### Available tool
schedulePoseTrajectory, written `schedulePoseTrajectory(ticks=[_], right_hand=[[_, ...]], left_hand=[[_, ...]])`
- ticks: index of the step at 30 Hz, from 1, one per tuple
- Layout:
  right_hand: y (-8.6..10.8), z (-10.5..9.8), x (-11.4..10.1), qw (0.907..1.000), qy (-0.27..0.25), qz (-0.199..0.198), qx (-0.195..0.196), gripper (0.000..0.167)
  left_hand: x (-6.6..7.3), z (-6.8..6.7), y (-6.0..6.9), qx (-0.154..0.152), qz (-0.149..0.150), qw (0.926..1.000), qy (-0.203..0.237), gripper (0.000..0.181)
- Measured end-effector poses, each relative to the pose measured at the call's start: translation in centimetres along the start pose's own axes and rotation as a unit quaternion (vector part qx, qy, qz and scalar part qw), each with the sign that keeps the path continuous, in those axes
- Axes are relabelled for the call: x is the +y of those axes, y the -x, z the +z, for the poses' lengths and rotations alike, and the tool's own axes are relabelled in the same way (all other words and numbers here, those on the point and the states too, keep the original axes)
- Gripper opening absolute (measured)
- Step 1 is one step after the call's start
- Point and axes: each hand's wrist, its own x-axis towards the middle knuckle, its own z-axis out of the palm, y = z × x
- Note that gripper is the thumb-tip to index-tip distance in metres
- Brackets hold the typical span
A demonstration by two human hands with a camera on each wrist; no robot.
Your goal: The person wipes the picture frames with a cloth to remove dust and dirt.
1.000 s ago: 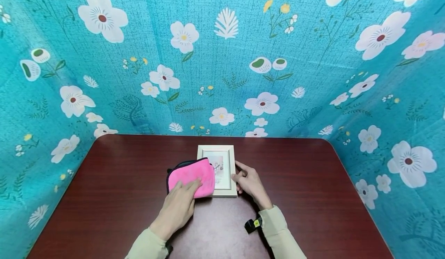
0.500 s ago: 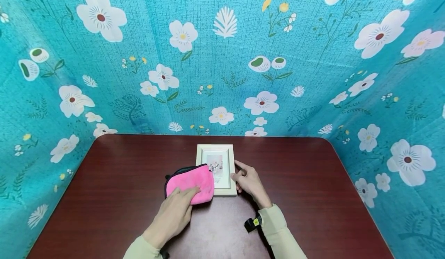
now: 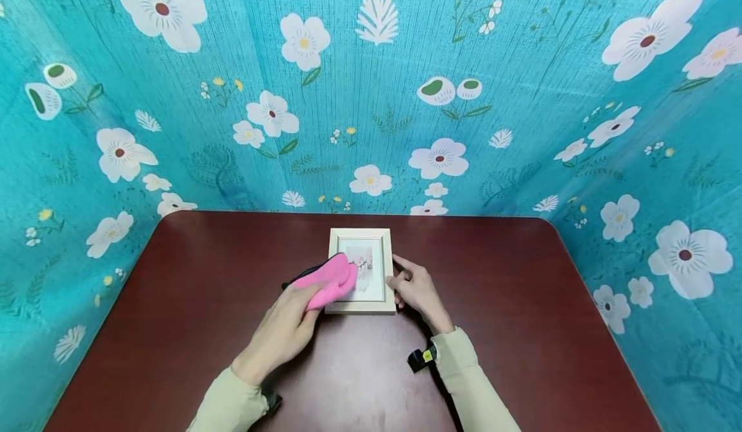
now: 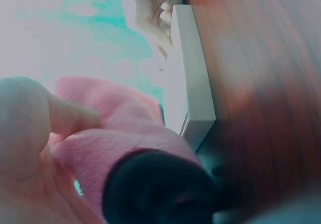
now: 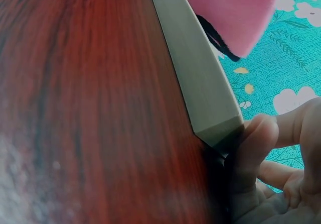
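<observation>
A pink plush cloth with black edging (image 3: 327,282) is bunched in my left hand (image 3: 281,332). It lies over the left part of a cream picture frame (image 3: 371,307), which rests flat on the table with a floral print behind its pane. In the left wrist view, the thumb presses into a fold of the pink cloth (image 4: 115,103), while the other fingers are mostly hidden. My right hand (image 3: 418,293) holds the frame's right edge. In the right wrist view, the thumb (image 5: 258,138) sits at the near corner of the picture frame (image 5: 200,78).
A dark red-brown wooden table (image 3: 498,271) spreads around the frame. Blue fabric with white flowers (image 3: 371,110) hangs behind the table and along both sides. A black strap with a yellow mark (image 3: 422,358) is on the right wrist.
The cloth, spread flatter under my left hand earlier, slid toward me, then went back up the frame and is now folded. My right hand stays at the frame's edge. The head view has tilted slightly.
</observation>
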Motion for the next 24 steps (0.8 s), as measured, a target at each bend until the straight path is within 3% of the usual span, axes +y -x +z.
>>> schedulePoseTrajectory(ticks=[6,12,19,24], right_hand=[[-0.3,-0.2,-0.3,1.0,-0.004,-0.002,0.002,0.063],[-0.3,-0.2,-0.2,1.0,-0.008,-0.004,0.0,0.063],[-0.4,-0.2,0.1,0.9999,0.0,-0.012,0.009,0.063],[-0.5,-0.2,0.2,0.9973,0.058,-0.023,0.038,0.056]], left_hand=[[0.5,0.8,-1.0,0.041,0.024,0.9989,0.001,0.054],[1.8,1.9,-1.7,0.047,0.06,0.9971,-0.004,0.052],[4.2,3.9,-2.4,0.014,0.096,0.9949,-0.024,0.052],[5.3,6.1,-2.1,-0.049,0.136,0.9865,-0.077,0.052]])
